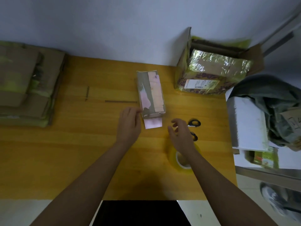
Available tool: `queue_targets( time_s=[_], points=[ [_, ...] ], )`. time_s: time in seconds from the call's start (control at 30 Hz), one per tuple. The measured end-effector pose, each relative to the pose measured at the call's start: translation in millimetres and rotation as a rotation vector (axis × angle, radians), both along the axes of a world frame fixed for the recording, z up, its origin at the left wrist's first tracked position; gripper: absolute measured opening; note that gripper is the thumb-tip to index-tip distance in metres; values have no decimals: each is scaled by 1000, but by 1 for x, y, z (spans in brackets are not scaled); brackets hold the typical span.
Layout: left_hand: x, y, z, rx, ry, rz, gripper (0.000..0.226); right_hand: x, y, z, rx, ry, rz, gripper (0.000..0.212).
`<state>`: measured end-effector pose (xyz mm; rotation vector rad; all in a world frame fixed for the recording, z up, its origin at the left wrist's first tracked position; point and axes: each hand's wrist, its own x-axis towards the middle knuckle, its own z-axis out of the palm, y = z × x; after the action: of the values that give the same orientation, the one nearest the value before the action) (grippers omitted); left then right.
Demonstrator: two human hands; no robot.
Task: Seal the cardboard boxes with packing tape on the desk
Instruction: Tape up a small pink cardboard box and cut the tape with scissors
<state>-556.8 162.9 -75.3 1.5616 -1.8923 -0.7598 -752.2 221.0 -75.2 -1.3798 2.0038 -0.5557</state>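
One small box (150,93) lay at the desk's (81,144) centre, long axis running twelve to six, near flap (153,123) open toward six. Brown tape and pink patches covered its top. The left hand (129,123), fingers relaxed, touched its seven o'clock corner. The right hand (182,132) hovered with fingers spread, holding nothing, above one tape roll (184,158); one pair of scissors (193,128) lay at three.

Packing room — stacked cardboard (24,82), desk (65,152)
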Motion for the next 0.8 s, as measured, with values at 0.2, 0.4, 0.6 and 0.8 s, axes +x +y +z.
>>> queue_targets(
  time_s=[0.2,0.4,0.6,0.8],
  points=[
    [-40,-97,12,-85,-327,-403,41,23,-54,-15,472,-532,-290,28],
    [-29,-124,-30,-198,-720,-541,51,31,-59,-26,311,-917,-593,19],
    [-23,-124,-47,-343,-864,-271,46,41,-71,-21,28,-711,-722,36],
    [-21,-122,-76,-558,-806,-186,50,101,-87,-29,-260,-876,-501,97]
  ],
)
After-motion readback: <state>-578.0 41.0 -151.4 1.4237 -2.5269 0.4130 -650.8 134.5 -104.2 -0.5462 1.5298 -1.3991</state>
